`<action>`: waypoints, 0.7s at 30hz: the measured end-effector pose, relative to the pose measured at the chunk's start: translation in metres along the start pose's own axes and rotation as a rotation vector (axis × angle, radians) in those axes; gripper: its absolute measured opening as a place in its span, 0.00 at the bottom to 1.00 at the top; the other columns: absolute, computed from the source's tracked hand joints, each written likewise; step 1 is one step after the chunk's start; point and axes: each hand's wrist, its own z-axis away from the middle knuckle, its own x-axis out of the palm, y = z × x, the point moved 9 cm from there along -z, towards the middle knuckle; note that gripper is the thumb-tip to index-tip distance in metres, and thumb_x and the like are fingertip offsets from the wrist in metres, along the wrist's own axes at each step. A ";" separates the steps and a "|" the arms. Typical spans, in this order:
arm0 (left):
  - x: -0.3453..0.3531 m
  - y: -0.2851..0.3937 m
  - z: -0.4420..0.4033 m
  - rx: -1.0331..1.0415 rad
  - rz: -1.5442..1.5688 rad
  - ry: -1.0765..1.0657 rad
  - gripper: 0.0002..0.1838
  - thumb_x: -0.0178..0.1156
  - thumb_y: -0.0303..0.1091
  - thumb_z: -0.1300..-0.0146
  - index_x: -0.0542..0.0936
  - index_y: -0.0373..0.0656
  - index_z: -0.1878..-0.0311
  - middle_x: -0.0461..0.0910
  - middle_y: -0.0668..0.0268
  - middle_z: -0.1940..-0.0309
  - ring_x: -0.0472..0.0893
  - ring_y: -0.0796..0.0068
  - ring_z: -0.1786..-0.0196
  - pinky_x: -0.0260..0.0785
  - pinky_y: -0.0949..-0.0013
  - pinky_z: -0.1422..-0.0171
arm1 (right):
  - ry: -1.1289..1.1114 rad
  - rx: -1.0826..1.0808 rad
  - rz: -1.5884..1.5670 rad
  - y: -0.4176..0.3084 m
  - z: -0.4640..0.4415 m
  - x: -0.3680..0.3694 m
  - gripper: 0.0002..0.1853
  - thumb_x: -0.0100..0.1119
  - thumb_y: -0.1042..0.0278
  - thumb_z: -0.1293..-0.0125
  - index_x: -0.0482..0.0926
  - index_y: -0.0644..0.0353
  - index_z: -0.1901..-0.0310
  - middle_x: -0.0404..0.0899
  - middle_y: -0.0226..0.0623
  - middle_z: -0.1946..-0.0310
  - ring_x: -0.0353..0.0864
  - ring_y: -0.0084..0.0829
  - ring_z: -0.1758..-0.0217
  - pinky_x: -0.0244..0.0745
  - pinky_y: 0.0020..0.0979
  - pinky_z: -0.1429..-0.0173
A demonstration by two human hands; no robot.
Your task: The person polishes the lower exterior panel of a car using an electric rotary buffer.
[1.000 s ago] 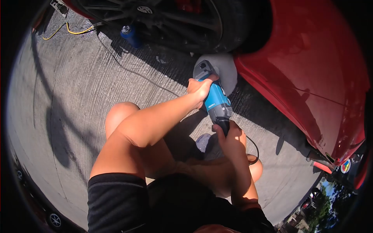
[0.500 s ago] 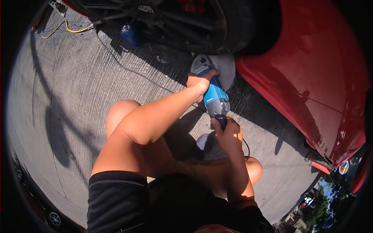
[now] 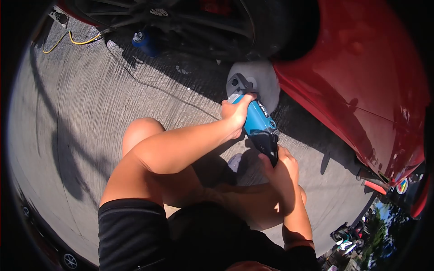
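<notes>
A blue and black car polisher [image 3: 259,118] with a wide white round pad [image 3: 267,88] is held between my hands, low beside the red car body [image 3: 348,81]. My left hand [image 3: 236,114] wraps round the front of its body, just behind the grey head. Farther back, my right hand [image 3: 284,168] grips the black rear handle. The pad faces towards the car panel near the wheel; whether it touches the paint I cannot tell.
A dark-spoked car wheel [image 3: 181,27] fills the top. Near it a blue bottle [image 3: 143,41] stands on the grooved concrete [image 3: 90,90]. A dark cord [image 3: 158,86] runs across the ground to a yellow cable [image 3: 83,41]. A motorcycle [image 3: 350,235] is parked at lower right.
The polisher has turned so its rear end sits farther right and lower, with my right hand moving along. More of the white pad shows now. Both hands keep their grip.
</notes>
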 end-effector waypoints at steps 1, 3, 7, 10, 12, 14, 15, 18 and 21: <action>0.003 0.002 0.008 0.010 0.020 -0.012 0.52 0.79 0.53 0.49 0.64 0.25 0.33 0.80 0.42 0.44 0.88 0.53 0.48 0.85 0.52 0.44 | 0.018 -0.015 0.024 0.001 0.003 -0.005 0.27 0.73 0.52 0.31 0.82 0.71 0.46 0.87 0.55 0.60 0.90 0.58 0.60 0.85 0.51 0.56; 0.006 0.011 0.022 0.025 0.017 0.005 0.50 0.78 0.51 0.48 0.64 0.26 0.34 0.80 0.41 0.45 0.88 0.53 0.49 0.86 0.53 0.45 | 0.039 -0.035 0.016 0.001 0.004 -0.012 0.27 0.73 0.52 0.32 0.82 0.72 0.47 0.87 0.54 0.61 0.90 0.58 0.61 0.85 0.51 0.57; 0.008 0.009 0.013 0.024 0.056 0.013 0.52 0.79 0.51 0.49 0.63 0.25 0.32 0.79 0.40 0.43 0.89 0.53 0.48 0.86 0.51 0.44 | 0.033 -0.066 -0.002 0.000 -0.003 -0.015 0.26 0.74 0.53 0.32 0.83 0.72 0.48 0.87 0.54 0.62 0.90 0.58 0.61 0.85 0.51 0.56; 0.004 -0.002 0.004 -0.028 0.035 0.067 0.54 0.80 0.51 0.50 0.62 0.25 0.31 0.78 0.41 0.42 0.89 0.52 0.48 0.86 0.49 0.44 | -0.008 -0.055 -0.047 0.006 -0.010 -0.008 0.25 0.74 0.54 0.33 0.84 0.70 0.48 0.87 0.54 0.62 0.89 0.58 0.60 0.84 0.51 0.54; 0.005 -0.011 -0.001 -0.046 0.035 0.057 0.58 0.80 0.51 0.50 0.59 0.24 0.27 0.78 0.37 0.39 0.88 0.49 0.45 0.85 0.51 0.43 | -0.028 -0.059 -0.074 0.017 -0.009 -0.001 0.25 0.75 0.54 0.34 0.84 0.69 0.49 0.87 0.53 0.61 0.89 0.58 0.59 0.84 0.51 0.52; 0.011 -0.023 -0.002 -0.056 0.047 0.040 0.57 0.80 0.51 0.50 0.59 0.24 0.28 0.78 0.37 0.40 0.88 0.48 0.46 0.85 0.49 0.44 | -0.025 -0.065 -0.066 0.028 -0.006 -0.004 0.25 0.76 0.54 0.35 0.84 0.69 0.48 0.88 0.52 0.59 0.90 0.58 0.59 0.85 0.51 0.52; 0.014 -0.024 0.003 -0.062 0.051 0.031 0.57 0.80 0.50 0.50 0.59 0.25 0.28 0.78 0.38 0.40 0.88 0.48 0.46 0.85 0.48 0.45 | -0.015 -0.070 -0.044 0.033 -0.002 -0.007 0.25 0.76 0.54 0.35 0.84 0.68 0.48 0.88 0.51 0.59 0.90 0.58 0.58 0.85 0.51 0.52; 0.028 -0.030 0.019 -0.110 0.061 -0.079 0.49 0.78 0.51 0.46 0.65 0.27 0.32 0.81 0.45 0.45 0.89 0.52 0.47 0.85 0.46 0.43 | -0.011 -0.045 0.016 0.051 0.004 -0.014 0.27 0.77 0.52 0.36 0.84 0.69 0.46 0.88 0.50 0.57 0.90 0.58 0.57 0.85 0.51 0.51; 0.034 -0.033 0.020 -0.068 0.117 -0.086 0.47 0.79 0.50 0.47 0.67 0.28 0.34 0.82 0.47 0.46 0.90 0.53 0.49 0.85 0.46 0.45 | -0.015 -0.041 0.021 0.065 0.006 -0.013 0.29 0.77 0.51 0.36 0.84 0.69 0.44 0.88 0.51 0.57 0.90 0.58 0.57 0.86 0.51 0.51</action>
